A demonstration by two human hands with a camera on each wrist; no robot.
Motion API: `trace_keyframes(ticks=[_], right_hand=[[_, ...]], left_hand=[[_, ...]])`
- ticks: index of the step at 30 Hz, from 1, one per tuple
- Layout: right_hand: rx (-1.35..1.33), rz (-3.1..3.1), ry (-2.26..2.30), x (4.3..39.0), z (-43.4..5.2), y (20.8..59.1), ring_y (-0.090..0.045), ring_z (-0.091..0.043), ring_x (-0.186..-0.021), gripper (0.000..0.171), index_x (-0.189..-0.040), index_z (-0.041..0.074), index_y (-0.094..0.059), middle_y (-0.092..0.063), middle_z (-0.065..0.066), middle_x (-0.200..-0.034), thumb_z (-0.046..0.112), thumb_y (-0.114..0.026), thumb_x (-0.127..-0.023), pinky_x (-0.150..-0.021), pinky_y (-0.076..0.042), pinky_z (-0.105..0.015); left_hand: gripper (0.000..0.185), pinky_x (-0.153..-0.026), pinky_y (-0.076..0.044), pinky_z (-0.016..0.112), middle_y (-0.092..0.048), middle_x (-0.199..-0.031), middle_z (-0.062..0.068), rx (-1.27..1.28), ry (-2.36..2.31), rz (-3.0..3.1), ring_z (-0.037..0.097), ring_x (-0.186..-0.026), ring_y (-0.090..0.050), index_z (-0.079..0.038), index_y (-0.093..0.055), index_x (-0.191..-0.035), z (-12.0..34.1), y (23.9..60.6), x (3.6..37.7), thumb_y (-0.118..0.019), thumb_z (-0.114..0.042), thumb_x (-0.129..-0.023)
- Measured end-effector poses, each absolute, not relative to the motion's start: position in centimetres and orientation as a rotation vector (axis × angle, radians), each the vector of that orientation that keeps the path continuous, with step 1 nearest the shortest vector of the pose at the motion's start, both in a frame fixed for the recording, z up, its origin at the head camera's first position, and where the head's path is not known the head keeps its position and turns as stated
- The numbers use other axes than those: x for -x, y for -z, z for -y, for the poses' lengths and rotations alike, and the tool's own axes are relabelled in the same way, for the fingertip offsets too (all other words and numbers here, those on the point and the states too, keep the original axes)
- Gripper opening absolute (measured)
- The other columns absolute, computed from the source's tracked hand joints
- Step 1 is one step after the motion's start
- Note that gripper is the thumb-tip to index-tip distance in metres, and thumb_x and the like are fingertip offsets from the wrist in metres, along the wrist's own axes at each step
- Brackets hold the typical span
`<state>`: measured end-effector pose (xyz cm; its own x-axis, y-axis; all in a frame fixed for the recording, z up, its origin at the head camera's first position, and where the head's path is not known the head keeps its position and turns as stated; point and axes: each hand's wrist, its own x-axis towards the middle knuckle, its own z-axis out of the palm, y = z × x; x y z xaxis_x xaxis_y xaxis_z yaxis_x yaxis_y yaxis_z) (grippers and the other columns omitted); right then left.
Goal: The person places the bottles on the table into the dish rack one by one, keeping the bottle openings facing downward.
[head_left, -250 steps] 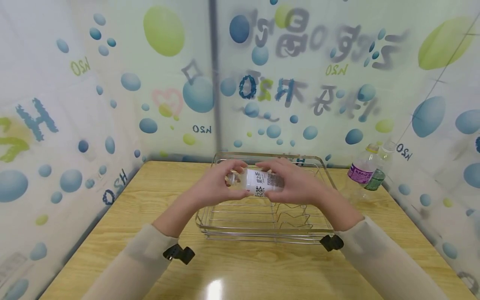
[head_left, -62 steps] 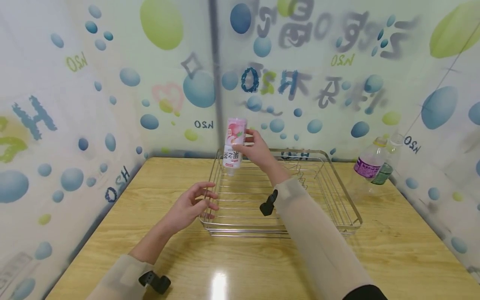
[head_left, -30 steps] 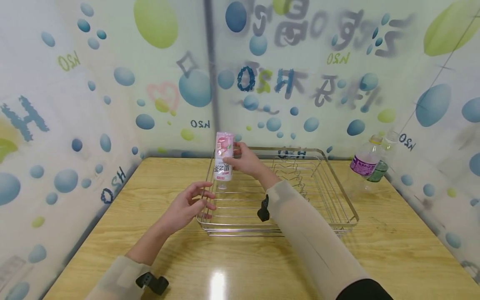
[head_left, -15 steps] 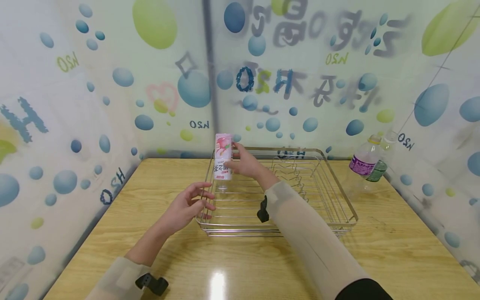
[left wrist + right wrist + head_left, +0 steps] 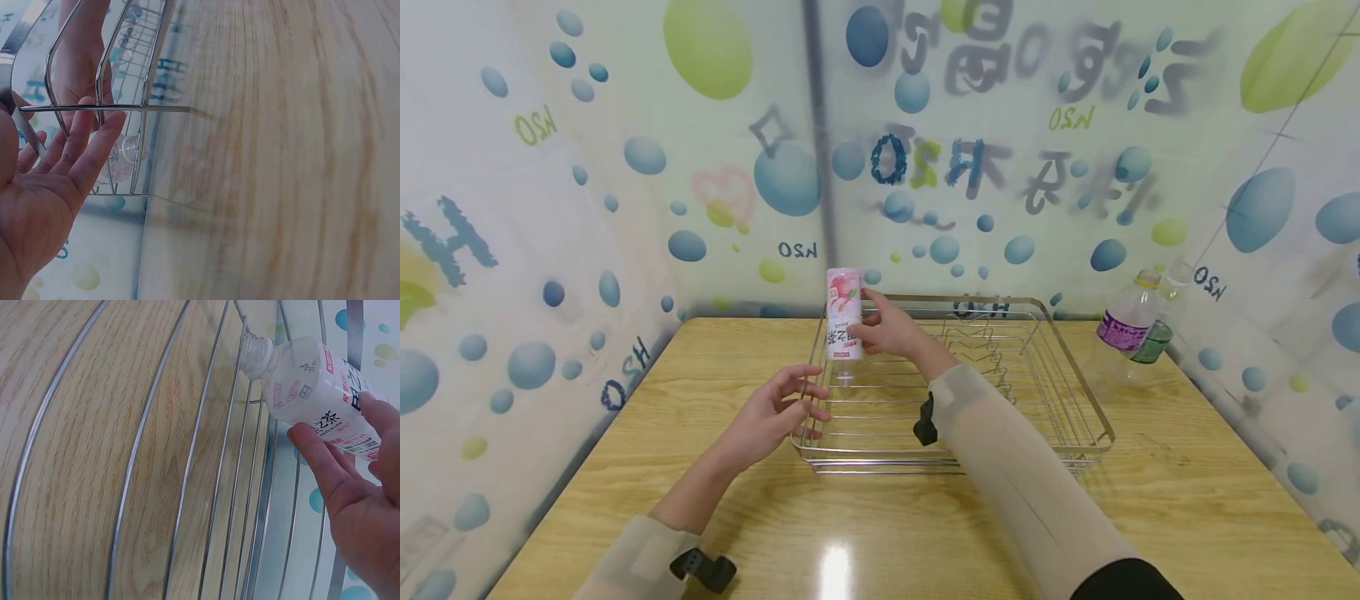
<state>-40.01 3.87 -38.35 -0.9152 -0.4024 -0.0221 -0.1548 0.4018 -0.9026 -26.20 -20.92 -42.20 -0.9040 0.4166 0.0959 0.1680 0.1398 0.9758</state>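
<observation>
Head view: right hand (image 5: 886, 329) grips the inverted bottle (image 5: 843, 315) mid-label, neck down over the wire rack (image 5: 1078, 379); left hand (image 5: 775, 415) open at the rim.
Left wrist view: fingers (image 5: 87, 147) straight against the wire.
Right wrist view: bottle (image 5: 312, 384) uncapped, apparently empty, so probably light, thin-walled, slippery; best held at the label.

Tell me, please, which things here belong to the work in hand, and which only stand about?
In the work:
- pink-labelled bottle, upside down, held by the right hand
- wire rack, under the bottle's neck
- left hand, open, fingers at the rack's front left corner

Only standing about:
- purple-labelled bottle, right of the rack
- green-labelled bottle, behind it
- wooden table
</observation>
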Motion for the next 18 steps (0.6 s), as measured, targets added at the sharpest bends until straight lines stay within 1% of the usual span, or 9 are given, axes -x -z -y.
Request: trace_keyframes(ticks=[4,6,13,18], right_hand=[[0.488,-2.389,1.544,40.1,-3.9,38.41,-0.075,-0.037,-0.116,0.086,-0.176,0.024,-0.02,-0.066,-0.024,-0.139,0.025,-0.073,-0.108,-0.108,-0.062,-0.058],[0.477,-2.373,1.551,40.1,-3.88,38.39,-0.076,-0.037,-0.115,0.085,-0.176,0.024,-0.02,-0.066,-0.024,-0.139,0.023,-0.072,-0.109,-0.106,-0.063,-0.057],[0.431,-2.337,1.558,39.78,-3.92,38.0,-0.075,-0.039,-0.117,0.085,-0.176,0.023,-0.018,-0.064,-0.025,-0.143,0.022,-0.07,-0.109,-0.097,-0.068,-0.049],[0.409,-2.322,1.565,39.74,-3.92,37.96,-0.074,-0.04,-0.122,0.085,-0.176,0.021,-0.019,-0.063,-0.025,-0.146,0.023,-0.071,-0.109,-0.099,-0.067,-0.048]], left_hand=[[0.058,-0.087,-0.07,0.047,-0.054,-0.145,0.036,-0.582,-1.857,-2.208,0.024,-0.108,-0.076,-0.002,-0.035,-0.166,20.94,42.25,26.22,-0.051,-0.001,-0.11],[0.058,-0.087,-0.07,0.047,-0.054,-0.145,0.036,-0.584,-1.859,-2.205,0.025,-0.108,-0.076,-0.002,-0.035,-0.166,20.93,42.28,26.24,-0.051,-0.001,-0.11],[0.057,-0.086,-0.071,0.045,-0.054,-0.146,0.037,-0.584,-1.86,-2.209,0.025,-0.108,-0.076,-0.004,-0.037,-0.165,20.97,42.42,26.32,-0.052,-0.002,-0.11],[0.057,-0.086,-0.071,0.046,-0.054,-0.145,0.037,-0.574,-1.856,-2.213,0.028,-0.109,-0.076,-0.004,-0.037,-0.165,20.96,42.39,26.3,-0.052,-0.002,-0.11]])
